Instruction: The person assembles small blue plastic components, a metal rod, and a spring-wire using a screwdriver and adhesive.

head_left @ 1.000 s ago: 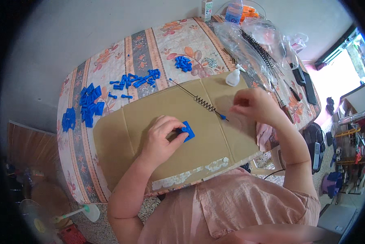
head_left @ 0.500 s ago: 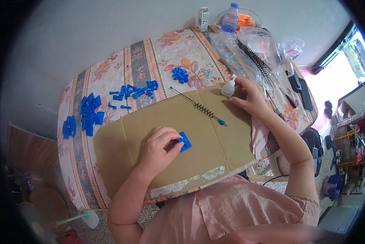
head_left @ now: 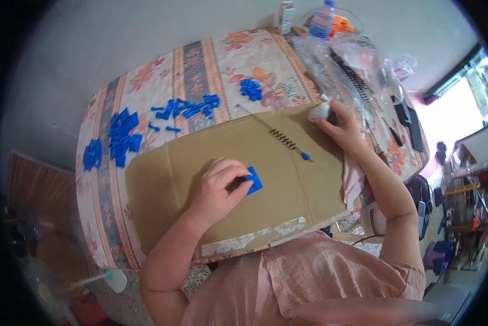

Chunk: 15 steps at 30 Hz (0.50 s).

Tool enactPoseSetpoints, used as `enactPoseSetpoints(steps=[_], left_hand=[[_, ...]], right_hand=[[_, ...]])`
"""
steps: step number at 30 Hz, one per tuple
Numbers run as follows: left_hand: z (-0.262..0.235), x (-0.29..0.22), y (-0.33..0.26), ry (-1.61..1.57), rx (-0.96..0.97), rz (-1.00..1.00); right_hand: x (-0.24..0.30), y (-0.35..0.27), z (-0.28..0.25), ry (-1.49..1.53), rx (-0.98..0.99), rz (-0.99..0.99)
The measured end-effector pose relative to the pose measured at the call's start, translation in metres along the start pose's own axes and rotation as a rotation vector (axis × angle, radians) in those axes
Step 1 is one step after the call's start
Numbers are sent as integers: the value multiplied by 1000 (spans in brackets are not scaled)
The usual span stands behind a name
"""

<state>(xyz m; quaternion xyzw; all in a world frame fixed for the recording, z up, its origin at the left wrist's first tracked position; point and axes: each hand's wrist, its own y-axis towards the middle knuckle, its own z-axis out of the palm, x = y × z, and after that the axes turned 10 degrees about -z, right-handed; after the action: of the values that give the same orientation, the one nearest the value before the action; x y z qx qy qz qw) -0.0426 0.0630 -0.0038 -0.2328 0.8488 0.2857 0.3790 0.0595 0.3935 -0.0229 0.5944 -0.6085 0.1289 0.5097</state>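
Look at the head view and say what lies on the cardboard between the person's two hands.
Between the left hand, which pinches a flat blue piece, and the right hand lies a thin rod with a dark spring and a blue tip, on the cardboard sheet.

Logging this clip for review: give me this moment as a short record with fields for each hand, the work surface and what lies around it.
left hand: presses a blue plastic piece on the cardboard sheet
right hand: at the sheet's far right corner, on a small white object
on sheet: thin rod with a black spring
table: floral cloth, piles of blue parts
far edge: clear plastic bags, bottle
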Motion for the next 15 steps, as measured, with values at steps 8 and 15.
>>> enactPoseSetpoints(steps=[8, 15], left_hand=[[0, 3, -2, 51, 1, 107], [1, 0, -7, 15, 56, 62]], right_hand=[[86, -1, -11, -177, 378, -248], [115, -5, -1, -216, 557, -459]])
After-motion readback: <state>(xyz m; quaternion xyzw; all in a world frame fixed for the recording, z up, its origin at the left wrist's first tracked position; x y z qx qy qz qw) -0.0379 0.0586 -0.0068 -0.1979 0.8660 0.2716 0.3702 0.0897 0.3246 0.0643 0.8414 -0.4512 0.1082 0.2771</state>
